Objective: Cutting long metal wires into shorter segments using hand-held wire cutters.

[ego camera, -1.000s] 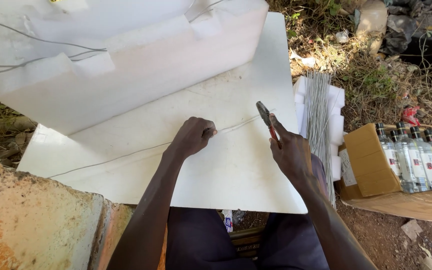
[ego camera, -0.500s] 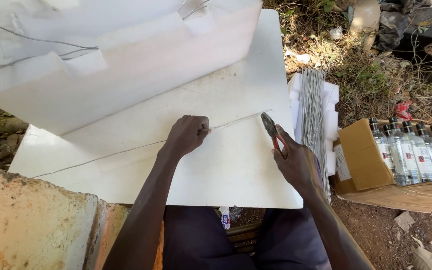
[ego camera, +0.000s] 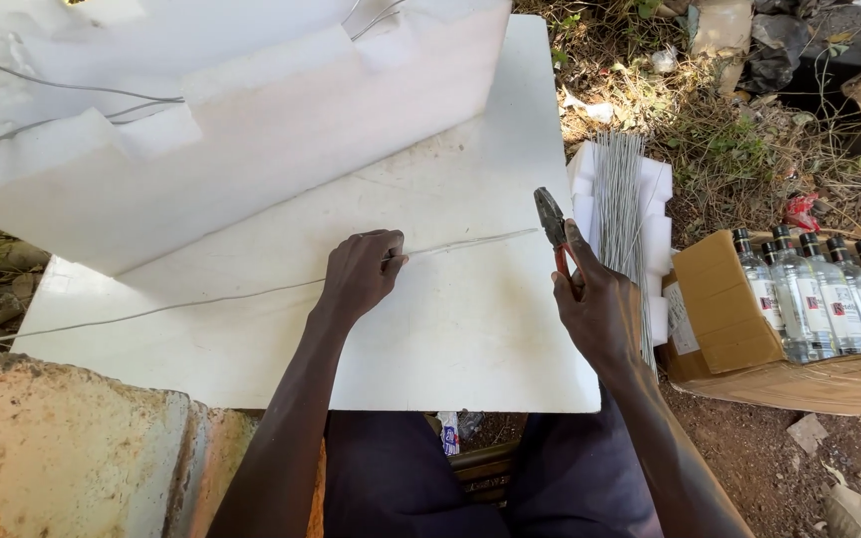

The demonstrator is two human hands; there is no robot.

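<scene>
A long thin wire (ego camera: 470,241) lies across a white foam board (ego camera: 450,339) on my lap. My left hand (ego camera: 361,274) pinches the wire near its middle and presses it onto the board. My right hand (ego camera: 595,304) grips red-handled pliers (ego camera: 553,227), their dark jaws pointing up beside the wire's right end. I cannot tell whether the jaws touch the wire. A bundle of cut straight wires (ego camera: 622,204) lies on foam blocks just right of the pliers.
A big moulded white foam block (ego camera: 231,110) lies on the board's far side with loose wires over it. A cardboard box (ego camera: 719,309) of clear glass bottles (ego camera: 829,294) stands at the right. A rough concrete slab (ego camera: 62,458) is at lower left. Litter and weeds lie beyond.
My right hand with the pliers has shifted slightly left toward the wire's end. My left hand keeps its hold on the wire.
</scene>
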